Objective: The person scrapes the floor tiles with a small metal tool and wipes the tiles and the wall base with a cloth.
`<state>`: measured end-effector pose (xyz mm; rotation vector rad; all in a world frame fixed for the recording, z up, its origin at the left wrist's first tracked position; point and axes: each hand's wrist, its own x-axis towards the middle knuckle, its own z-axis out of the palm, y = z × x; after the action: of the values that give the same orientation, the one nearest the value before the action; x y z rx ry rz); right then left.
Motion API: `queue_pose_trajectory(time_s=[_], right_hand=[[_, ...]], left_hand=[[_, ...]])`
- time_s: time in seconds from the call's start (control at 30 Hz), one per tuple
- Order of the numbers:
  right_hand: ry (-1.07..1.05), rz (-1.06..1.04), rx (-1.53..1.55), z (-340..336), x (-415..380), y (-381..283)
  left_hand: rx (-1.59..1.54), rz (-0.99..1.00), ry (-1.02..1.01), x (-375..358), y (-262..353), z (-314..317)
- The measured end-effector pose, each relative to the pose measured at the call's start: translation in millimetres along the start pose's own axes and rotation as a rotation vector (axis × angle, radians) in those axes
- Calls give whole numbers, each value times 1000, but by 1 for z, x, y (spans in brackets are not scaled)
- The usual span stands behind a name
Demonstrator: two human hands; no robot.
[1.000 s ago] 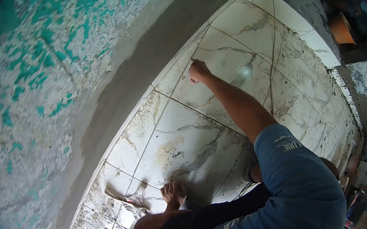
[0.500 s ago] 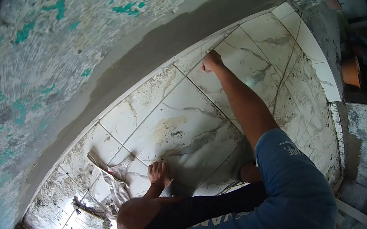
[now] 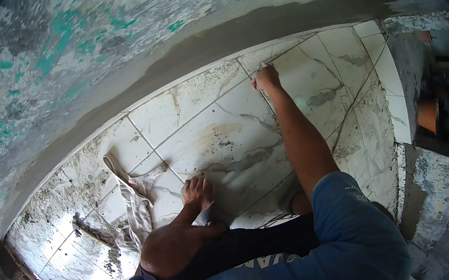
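My right hand point(image 3: 266, 79) is closed, its fingers pinched together against the joint between white marbled floor tiles point(image 3: 243, 132), near the wall. What it holds, if anything, is too small or hidden to make out. My left hand point(image 3: 196, 191) rests on a tile in front of my bent knee, fingers bent slightly apart, with nothing visible in it. Left of that hand lies a crumpled pale cloth point(image 3: 135, 200). Dark joint lines run between the tiles, and grey dirt speckles their surface.
A plastered wall point(image 3: 184, 49) with green paint patches rises along the far side. A long-handled tool point(image 3: 92, 234) lies on the left among dirt. A thin cord point(image 3: 357, 94) crosses the right tiles. An orange container point(image 3: 428, 116) stands in a recess at the right.
The camera view has tilted and shifted. My right hand has moved slightly along the tiles towards the crossing of the joints, still closed. My left hand stays on its tile.
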<state>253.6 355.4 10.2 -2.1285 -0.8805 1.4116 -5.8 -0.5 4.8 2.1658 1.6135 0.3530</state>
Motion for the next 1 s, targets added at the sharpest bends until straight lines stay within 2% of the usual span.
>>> queue_pose_trajectory(time_s=[0.03,0.13,0.2,0.23,0.3,0.43,0.5,0.57,0.6,0.67,0.7,0.73,0.77,0.83,0.87,0.9,0.97,1.0], right_hand=[[1,92,211,12,-12,1],[-8,18,104,33,-40,7],[75,0,115,33,-48,6],[60,55,241,31,-36,23],[-23,-196,-403,35,-20,49],[-3,-77,-209,75,-78,44],[-53,-210,-450,108,-80,76],[-10,-187,2,149,-107,97],[-13,-189,4,172,-128,107],[-448,-568,-624,226,-187,133],[-667,-82,-431,266,-224,138],[-728,-49,-291,268,-275,124],[-745,-235,-345,268,-295,124],[-683,-212,-91,234,-292,96],[-586,-221,-35,207,-275,85],[-483,-237,19,177,-243,70],[-287,-82,295,113,-178,50],[-108,-148,252,84,-152,40]], left_hand=[[7,11,22,1,-1,0],[-10,15,41,1,-1,-1],[-13,4,41,1,-3,0],[-20,14,31,-2,-4,1],[-14,2,40,-3,-5,3],[-19,10,43,-3,-4,4],[-21,0,35,0,-5,4],[-20,-5,26,-2,-6,4],[-34,1,20,-2,-7,6],[-51,9,7,-10,-7,18],[-9,31,136,-16,-9,35],[39,58,275,-15,-14,48],[48,79,277,-16,-24,54],[138,191,287,-27,-33,60],[-270,-203,61,-28,-12,22],[-282,-169,40,-21,-9,13],[-30,-35,-100,-6,-7,7],[-22,-21,-72,-5,-5,7]])
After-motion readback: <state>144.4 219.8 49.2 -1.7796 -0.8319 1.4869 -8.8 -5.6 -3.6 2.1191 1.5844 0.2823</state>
